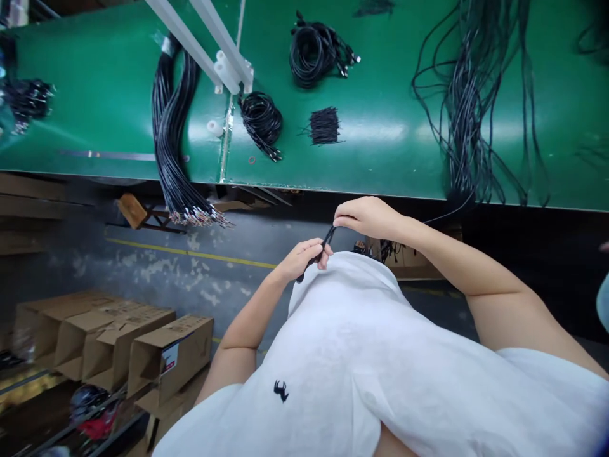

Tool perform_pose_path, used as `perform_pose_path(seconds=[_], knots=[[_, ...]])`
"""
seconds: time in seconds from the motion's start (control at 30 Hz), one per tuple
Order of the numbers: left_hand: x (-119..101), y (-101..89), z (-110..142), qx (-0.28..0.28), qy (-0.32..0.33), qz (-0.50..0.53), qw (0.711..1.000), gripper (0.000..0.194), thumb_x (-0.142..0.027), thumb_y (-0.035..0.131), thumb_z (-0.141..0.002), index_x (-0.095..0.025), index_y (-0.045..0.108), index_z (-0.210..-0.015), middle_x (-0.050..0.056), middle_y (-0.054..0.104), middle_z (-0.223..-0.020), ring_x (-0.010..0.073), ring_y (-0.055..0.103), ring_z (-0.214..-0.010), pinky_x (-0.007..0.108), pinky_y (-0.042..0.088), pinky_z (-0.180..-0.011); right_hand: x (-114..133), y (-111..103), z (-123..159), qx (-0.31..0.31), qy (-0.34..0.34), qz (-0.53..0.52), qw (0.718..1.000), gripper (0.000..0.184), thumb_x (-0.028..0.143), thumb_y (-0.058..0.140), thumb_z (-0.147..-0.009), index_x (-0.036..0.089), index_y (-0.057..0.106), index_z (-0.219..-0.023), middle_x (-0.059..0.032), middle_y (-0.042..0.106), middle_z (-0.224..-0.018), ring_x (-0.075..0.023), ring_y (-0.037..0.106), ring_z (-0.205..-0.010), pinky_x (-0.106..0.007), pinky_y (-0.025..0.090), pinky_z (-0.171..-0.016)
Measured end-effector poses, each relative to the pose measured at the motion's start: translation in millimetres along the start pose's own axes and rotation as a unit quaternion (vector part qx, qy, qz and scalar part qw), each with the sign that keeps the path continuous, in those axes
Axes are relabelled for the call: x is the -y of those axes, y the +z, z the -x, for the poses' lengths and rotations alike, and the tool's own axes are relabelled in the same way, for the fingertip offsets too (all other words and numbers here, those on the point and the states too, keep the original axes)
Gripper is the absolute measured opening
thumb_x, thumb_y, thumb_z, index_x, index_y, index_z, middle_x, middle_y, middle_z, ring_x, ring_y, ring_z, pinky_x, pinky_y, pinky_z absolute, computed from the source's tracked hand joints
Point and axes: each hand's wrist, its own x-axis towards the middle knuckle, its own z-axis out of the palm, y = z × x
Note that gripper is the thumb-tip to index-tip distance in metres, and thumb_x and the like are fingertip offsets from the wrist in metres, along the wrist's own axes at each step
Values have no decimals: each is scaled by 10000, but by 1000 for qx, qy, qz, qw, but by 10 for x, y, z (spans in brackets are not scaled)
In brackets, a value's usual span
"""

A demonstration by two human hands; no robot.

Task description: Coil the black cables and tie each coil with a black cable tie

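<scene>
Close to my waist, below the bench edge, both hands hold a black cable (329, 235). My left hand (307, 255) is closed round it, with a dark end sticking out beneath the fingers. Higher and to the right, my right hand (364, 214) pinches the cable between thumb and fingers. A thin strand runs from behind my right wrist toward a heap of loose black cables (469, 114) hanging over the bench edge. Ahead lie a pile of short black ties (325, 125), a coiled cable bundle (261, 122) and a larger coil with plugs (314, 54).
The green bench (380, 162) spans the view. A long cable bundle (166, 127) with bare wire ends overhangs its edge at left, near white metal posts (219, 44) and a white roll (215, 128). Open cardboard boxes (181, 355) stand at lower left. Part of another person shows at far right.
</scene>
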Motion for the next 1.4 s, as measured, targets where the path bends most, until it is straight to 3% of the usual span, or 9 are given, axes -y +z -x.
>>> perform_pose_path(seconds=[0.23,0.43,0.6,0.7,0.8,0.9,1.07,1.23,1.4], knots=[[-205,-80,132,-53,5,195,979,332,-421,525,-950,-130,685,-949,-117,121,-454,49,29,-371,128,119,-299,-731,173,-96,-20,24,-219,975,394,457,458,-923,155,710,-895,-21,689,-795,-116,556,-657,-235,401,-680],[-504,-502,451,-255,221,257,905,323,-375,388,-1029,-259,572,-1268,-108,284,-485,53,87,-342,136,121,-289,-1628,711,569,-54,202,-73,975,362,317,371,-939,184,679,-806,-70,730,-880,-158,620,-724,-254,440,-657],[-316,-427,181,-254,94,162,949,262,-345,548,-955,-180,624,-1144,-42,576,-662,11,385,-405,115,271,-354,-733,809,805,145,-42,70,986,334,307,407,-979,193,667,-803,-62,717,-819,-168,643,-722,-243,351,-583],[-65,-173,-79,-169,3,93,981,356,-403,699,-847,-114,630,-1041,59,696,-792,105,645,-623,180,489,-532,-112,496,549,130,-148,41,980,382,377,385,-1003,193,669,-825,-51,705,-778,-148,613,-684,-238,305,-572],[85,48,-147,-30,-50,52,997,407,-474,697,-838,-97,639,-980,60,686,-697,133,654,-604,229,519,-582,3,154,211,63,-110,-1,992,333,362,434,-973,195,683,-829,-42,709,-788,-143,602,-699,-236,308,-591],[45,103,-82,30,-42,121,991,358,-445,666,-864,-97,666,-953,-70,437,-451,36,367,-357,152,345,-397,-305,11,42,47,-66,-88,993,343,417,457,-951,194,699,-851,-26,719,-825,-146,617,-744,-240,374,-672],[-178,-14,31,-54,-30,226,972,269,-329,497,-963,-133,682,-961,-102,228,-485,11,73,-321,125,102,-294,-1235,195,231,-41,45,-152,986,439,494,410,-932,184,710,-852,-46,738,-931,-180,651,-887,-291,441,-861],[-359,-138,121,-181,73,244,950,340,-344,363,-1030,-197,632,-1178,-99,125,-521,40,8,-329,155,61,-276,-2029,593,735,-73,145,45,986,431,371,364,-956,153,735,-976,-134,737,-1100,-245,644,-1018,-391,422,-965],[-578,-385,388,-251,237,227,911,367,-422,346,-1035,-264,570,-1279,-98,225,-494,52,123,-335,162,139,-294,-2128,865,1128,-21,157,81,984,483,354,304,-996,140,721,-1108,-133,726,-1155,-255,670,-1026,-380,467,-932]])
